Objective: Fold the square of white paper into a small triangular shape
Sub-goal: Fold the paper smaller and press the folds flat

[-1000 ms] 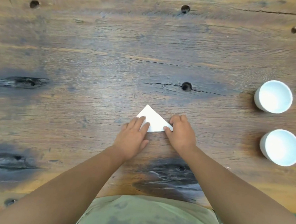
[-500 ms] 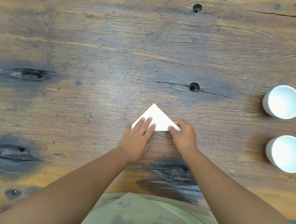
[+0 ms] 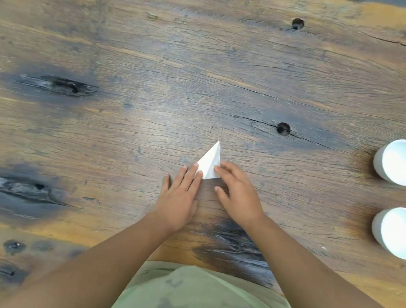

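The paper (image 3: 210, 163), already a narrow triangle, lies on the bench (image 3: 154, 78). The left hand (image 3: 180, 195) presses its left corner with flat fingers; the right hand (image 3: 239, 192), loosely open, touches its right edge. A halving fold seems in hand; next, press the crease firmly.

folded paper (image 3: 209, 162) on table (image 3: 126, 129), near the middle. left hand (image 3: 178, 197) flat on its left corner, right hand (image 3: 238, 195) on its right edge. two cups (image 3: 399, 161) (image 3: 397, 232) far right, one behind the other.
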The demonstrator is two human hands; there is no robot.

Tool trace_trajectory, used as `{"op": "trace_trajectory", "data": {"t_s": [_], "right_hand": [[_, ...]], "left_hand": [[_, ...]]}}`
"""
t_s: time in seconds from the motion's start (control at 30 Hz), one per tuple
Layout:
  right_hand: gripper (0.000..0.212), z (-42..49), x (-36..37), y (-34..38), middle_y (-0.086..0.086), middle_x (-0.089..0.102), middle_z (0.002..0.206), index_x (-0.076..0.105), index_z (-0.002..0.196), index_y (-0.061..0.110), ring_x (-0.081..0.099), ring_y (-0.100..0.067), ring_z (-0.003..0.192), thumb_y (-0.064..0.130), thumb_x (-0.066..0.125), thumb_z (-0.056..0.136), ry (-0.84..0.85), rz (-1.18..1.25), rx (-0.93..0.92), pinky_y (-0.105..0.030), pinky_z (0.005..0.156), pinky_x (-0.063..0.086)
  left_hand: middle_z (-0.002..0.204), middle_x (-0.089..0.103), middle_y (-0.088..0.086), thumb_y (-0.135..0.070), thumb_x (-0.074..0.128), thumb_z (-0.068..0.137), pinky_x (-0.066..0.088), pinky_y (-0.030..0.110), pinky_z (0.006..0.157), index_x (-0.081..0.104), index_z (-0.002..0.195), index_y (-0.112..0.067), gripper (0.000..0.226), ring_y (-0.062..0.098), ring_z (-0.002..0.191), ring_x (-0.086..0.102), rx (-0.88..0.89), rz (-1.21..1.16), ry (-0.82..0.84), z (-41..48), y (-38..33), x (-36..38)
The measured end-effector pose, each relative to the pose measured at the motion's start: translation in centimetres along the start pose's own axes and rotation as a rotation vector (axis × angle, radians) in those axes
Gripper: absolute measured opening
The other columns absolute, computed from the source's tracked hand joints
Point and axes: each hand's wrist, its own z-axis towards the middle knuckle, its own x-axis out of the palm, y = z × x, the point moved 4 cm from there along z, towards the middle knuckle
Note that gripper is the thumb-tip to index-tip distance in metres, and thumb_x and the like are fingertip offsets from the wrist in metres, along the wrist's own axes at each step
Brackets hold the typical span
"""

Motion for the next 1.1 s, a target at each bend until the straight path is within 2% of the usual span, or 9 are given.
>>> {"op": "trace_trajectory", "data": {"t_s": [0.17,0.27,0.5,0.57,0.67,0.73,0.83,1.0,1.1], "right_hand": [[0.061,0.8,2.0,1.1,0.001,0.021,0.163,0.035,0.151,0.017,0.015,-0.019,0.150,0.025,0.057,0.095,0.150,-0.218,-0.108,-0.037,0.122,0.019],[0.063,1.1,2.9,1.0,0.002,0.012,0.165,0.029,0.153,0.016,0.007,-0.019,0.152,0.024,0.054,0.096,0.210,-0.306,-0.120,-0.040,0.123,0.016],[0.062,1.0,3.3,0.9,0.000,0.009,0.165,0.027,0.154,0.015,0.004,-0.020,0.152,0.018,0.049,0.096,0.225,-0.382,-0.147,-0.040,0.123,0.015],[0.061,1.0,3.2,0.9,0.000,0.009,0.165,0.026,0.154,0.015,0.005,-0.021,0.152,0.017,0.048,0.097,0.226,-0.393,-0.151,-0.041,0.122,0.017],[0.059,1.0,3.0,1.3,-0.001,0.011,0.165,0.028,0.152,0.015,0.006,-0.021,0.152,0.016,0.047,0.096,0.212,-0.396,-0.136,-0.045,0.122,0.016],[0.059,1.0,3.0,1.8,-0.002,0.014,0.165,0.030,0.151,0.014,0.008,-0.022,0.152,0.017,0.049,0.095,0.186,-0.408,-0.144,-0.049,0.122,0.013],[0.062,0.9,3.5,2.8,-0.003,0.019,0.163,0.031,0.151,0.013,0.012,-0.023,0.151,0.017,0.051,0.092,0.168,-0.411,-0.207,-0.049,0.122,0.011],[0.067,0.3,5.3,3.6,-0.006,0.010,0.165,0.019,0.154,0.011,0.002,-0.025,0.152,0.016,0.047,0.093,0.232,-0.475,-0.278,-0.049,0.121,0.003],[0.070,0.0,5.8,4.1,-0.007,0.008,0.165,0.015,0.155,0.011,-0.003,-0.026,0.151,0.018,0.047,0.093,0.224,-0.481,-0.272,-0.054,0.121,0.003]], "left_hand": [[0.167,-0.011,-0.002,-0.037,0.043,0.098,0.017,0.063,0.117,0.005,0.158,-0.019,0.073,0.024,0.153,-0.004,-0.043,-0.018,0.000,-1.8,2.0,1.4],[0.167,-0.008,0.001,-0.041,0.041,0.098,0.017,0.065,0.116,0.006,0.159,-0.020,0.073,0.030,0.153,-0.002,-0.066,0.019,-0.018,-2.7,2.9,1.8],[0.167,-0.009,-0.003,-0.041,0.035,0.101,0.015,0.063,0.117,-0.002,0.159,-0.025,0.071,0.024,0.154,-0.003,-0.052,-0.005,-0.027,-3.9,4.1,1.7],[0.167,0.002,-0.003,-0.037,0.038,0.101,0.017,0.061,0.117,0.012,0.159,-0.024,0.065,0.025,0.153,0.005,-0.044,-0.022,-0.043,-3.7,4.1,0.9],[0.159,0.033,0.001,-0.027,0.047,0.099,0.028,0.055,0.113,0.038,0.150,-0.018,0.053,0.028,0.143,0.032,-0.029,-0.089,-0.141,-2.9,4.3,-1.1],[0.154,0.040,0.004,-0.024,0.049,0.097,0.036,0.049,0.110,0.039,0.148,-0.015,0.053,0.027,0.135,0.041,-0.004,-0.158,-0.201,-1.9,4.4,-2.4],[0.156,0.036,0.006,-0.028,0.044,0.100,0.039,0.048,0.108,0.033,0.152,-0.012,0.055,0.027,0.136,0.041,0.081,-0.183,-0.203,0.5,4.7,-4.3],[0.166,0.016,-0.002,-0.035,0.034,0.104,0.036,0.049,0.111,0.023,0.156,-0.020,0.056,0.025,0.146,0.024,0.245,-0.001,-0.126,5.4,4.5,-7.2],[0.167,0.001,-0.009,-0.022,0.039,0.103,0.037,0.048,0.109,0.012,0.158,-0.027,0.062,0.024,0.150,0.013,0.343,0.131,-0.041,7.7,3.2,-7.5]]}}
